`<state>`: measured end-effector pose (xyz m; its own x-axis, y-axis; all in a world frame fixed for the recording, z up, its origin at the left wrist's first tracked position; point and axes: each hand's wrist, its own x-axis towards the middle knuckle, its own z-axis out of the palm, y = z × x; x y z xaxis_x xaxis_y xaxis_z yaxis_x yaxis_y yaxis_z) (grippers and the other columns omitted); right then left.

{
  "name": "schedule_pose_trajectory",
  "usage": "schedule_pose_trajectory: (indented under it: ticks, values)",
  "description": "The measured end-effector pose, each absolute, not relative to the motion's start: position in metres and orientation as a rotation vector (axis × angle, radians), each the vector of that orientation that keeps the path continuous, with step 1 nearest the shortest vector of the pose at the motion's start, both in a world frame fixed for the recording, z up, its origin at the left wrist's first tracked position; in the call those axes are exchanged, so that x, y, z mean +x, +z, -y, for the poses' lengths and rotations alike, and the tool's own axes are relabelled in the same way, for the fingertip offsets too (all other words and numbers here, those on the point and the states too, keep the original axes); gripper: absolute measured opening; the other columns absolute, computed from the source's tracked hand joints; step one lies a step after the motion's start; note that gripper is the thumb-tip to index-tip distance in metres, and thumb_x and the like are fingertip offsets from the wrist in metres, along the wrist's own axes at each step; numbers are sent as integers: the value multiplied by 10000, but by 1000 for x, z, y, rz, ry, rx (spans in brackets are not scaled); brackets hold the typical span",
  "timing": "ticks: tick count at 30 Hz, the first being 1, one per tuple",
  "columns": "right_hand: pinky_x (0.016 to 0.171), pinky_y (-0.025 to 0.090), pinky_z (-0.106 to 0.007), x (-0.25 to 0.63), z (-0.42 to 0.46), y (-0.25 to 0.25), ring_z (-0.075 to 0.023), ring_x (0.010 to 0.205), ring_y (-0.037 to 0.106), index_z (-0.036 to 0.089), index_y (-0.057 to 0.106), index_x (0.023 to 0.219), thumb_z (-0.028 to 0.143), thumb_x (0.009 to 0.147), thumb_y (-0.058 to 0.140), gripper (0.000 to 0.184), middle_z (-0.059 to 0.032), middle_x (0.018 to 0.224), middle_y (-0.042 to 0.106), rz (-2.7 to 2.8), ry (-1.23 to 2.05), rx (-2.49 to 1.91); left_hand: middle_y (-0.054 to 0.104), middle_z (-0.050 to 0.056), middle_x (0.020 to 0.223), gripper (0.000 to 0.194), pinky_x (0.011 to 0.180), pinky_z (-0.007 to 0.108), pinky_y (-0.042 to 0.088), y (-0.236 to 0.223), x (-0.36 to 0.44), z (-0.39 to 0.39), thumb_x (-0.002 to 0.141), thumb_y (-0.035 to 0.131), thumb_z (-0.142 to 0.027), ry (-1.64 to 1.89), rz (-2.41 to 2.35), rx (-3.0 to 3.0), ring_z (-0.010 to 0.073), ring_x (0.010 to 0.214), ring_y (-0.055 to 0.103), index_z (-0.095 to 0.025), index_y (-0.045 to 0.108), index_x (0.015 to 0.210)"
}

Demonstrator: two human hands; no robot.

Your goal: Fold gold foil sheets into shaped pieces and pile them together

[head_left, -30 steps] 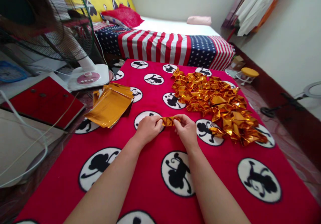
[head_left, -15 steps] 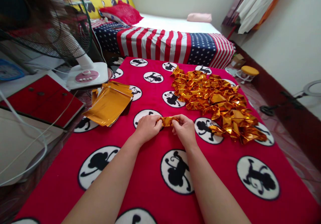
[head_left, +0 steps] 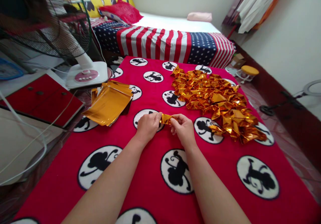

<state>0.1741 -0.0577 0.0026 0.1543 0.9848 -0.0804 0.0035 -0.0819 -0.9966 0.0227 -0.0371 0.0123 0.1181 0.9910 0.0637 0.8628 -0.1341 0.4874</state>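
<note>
Between my hands is a small folded piece of gold foil paper (head_left: 166, 119), held just above the red patterned cloth (head_left: 145, 170). My left hand (head_left: 147, 125) pinches its left end between thumb and fingers. At the other end, my right hand (head_left: 183, 127) is closed on it the same way, thumb on the near side. Fingers cover both ends of the piece. Left of my hands lies a loose stack of flat gold foil sheets (head_left: 110, 103). On the right, several folded gold foil pieces (head_left: 213, 98) sit in close rows.
A fan's white base (head_left: 86, 75) stands at the left on a cabinet with a red front (head_left: 42, 91). Beyond the cloth is a bed with a striped and starred cover (head_left: 155, 43). A yellow-topped stool (head_left: 250, 70) stands at the right, by the wall.
Both hands have lifted slightly, and the left thumb has shifted up along the foil's left end. The foil piece tilts a little differently. The stack and the rows stay put.
</note>
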Motion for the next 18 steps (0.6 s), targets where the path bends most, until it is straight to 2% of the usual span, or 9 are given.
schedule_pose_trajectory:
  ticks: [6, 18]
  values:
    - [328, 375, -164, 173, 59, 3, -84, 342, 491, 167, 623, 741, 400, 776, 632, 235, 41, 478, 572, 1015, 1082, -1382, 734, 76, 839, 478, 608, 311, 273, 16, 25, 39, 993, 272, -425, 443, -1834, 2132, 227, 781, 652, -226, 689, 867]
    - [340, 300, -176, 175, 58, 2, -75, 334, 426, 175, 630, 705, 386, 795, 634, 229, 62, 432, 519, 995, 1007, -1398, 734, 78, 902, 417, 638, 302, 344, 16, 21, 39, 983, 282, -347, 260, -1645, 2332, 230, 829, 663, -213, 674, 934]
